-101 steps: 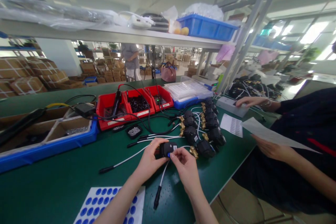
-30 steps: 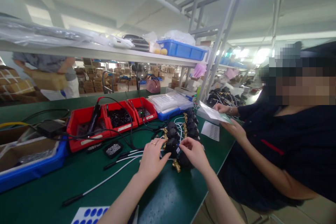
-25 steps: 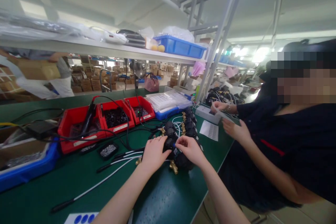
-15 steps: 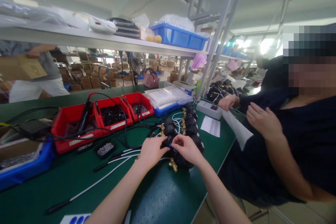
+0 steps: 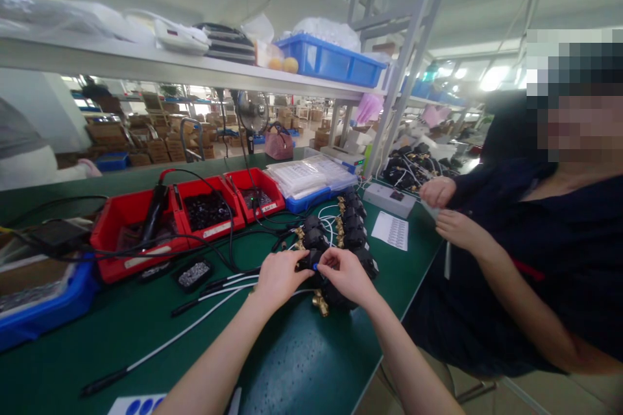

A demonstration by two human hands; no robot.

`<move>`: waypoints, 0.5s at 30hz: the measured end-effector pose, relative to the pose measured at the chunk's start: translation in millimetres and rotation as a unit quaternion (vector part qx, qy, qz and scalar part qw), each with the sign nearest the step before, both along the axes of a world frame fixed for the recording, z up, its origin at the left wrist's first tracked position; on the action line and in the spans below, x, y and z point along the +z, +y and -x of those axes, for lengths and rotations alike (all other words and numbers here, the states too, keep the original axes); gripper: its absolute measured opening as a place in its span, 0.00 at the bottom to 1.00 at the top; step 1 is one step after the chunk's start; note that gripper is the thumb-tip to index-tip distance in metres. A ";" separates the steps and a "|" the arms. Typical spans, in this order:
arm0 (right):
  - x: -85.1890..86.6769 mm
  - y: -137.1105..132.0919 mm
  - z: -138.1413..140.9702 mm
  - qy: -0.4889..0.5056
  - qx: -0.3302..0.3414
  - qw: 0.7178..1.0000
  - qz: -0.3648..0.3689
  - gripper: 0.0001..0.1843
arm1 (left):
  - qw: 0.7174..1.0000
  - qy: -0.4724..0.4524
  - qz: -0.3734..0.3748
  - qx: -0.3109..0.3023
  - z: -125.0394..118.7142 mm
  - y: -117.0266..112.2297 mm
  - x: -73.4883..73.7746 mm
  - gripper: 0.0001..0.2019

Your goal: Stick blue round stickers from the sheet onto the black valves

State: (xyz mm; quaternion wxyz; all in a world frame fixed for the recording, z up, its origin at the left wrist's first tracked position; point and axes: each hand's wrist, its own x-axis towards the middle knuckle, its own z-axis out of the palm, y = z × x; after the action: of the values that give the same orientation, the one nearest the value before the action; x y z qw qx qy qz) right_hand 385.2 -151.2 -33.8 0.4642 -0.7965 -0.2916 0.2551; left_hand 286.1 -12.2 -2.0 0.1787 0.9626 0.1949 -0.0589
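At the front of the rows of black units with brass valve fittings, my left hand [image 5: 282,277] is closed against the side of one black valve unit [image 5: 318,258], its thumb and fingers on the housing. My right hand [image 5: 346,273] pinches a small round blue sticker [image 5: 315,266] against that unit, with thumb and forefinger together. The fingers partly cover both the sticker and the housing. Below the hands a brass fitting [image 5: 320,303] sticks out from another black unit. A sheet with blue round stickers [image 5: 141,406] lies at the bottom edge.
Red bins [image 5: 207,207] of small parts stand at the back left, beside a blue tray [image 5: 48,308]. White cables [image 5: 175,337] with black plugs lie on the green table. On the right, a co-worker [image 5: 525,253] handles a white strip near a printed sheet [image 5: 390,231].
My hands stay nearly in place at the same unit. The co-worker's hands have come together around the white sheet. The person carrying a box at far left has moved mostly out of view.
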 end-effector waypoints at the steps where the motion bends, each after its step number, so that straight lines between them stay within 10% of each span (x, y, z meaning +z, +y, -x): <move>1: -1.0 -0.2 0.2 0.003 0.001 1.000 -0.002 0.02 | 1.000 0.001 0.000 0.000 -0.1 0.0 -0.2 0.20; 15: -0.5 -2.2 0.1 0.006 0.003 1.000 0.005 0.02 | 1.000 0.013 0.003 0.010 -0.5 -0.1 4.6 0.22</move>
State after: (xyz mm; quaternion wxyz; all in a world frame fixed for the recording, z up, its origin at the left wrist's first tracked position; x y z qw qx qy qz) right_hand 385.2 -153.4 -34.4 0.4612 -0.7962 -0.2902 0.2628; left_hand 286.6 -12.3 2.6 0.1792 0.9594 0.2063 -0.0700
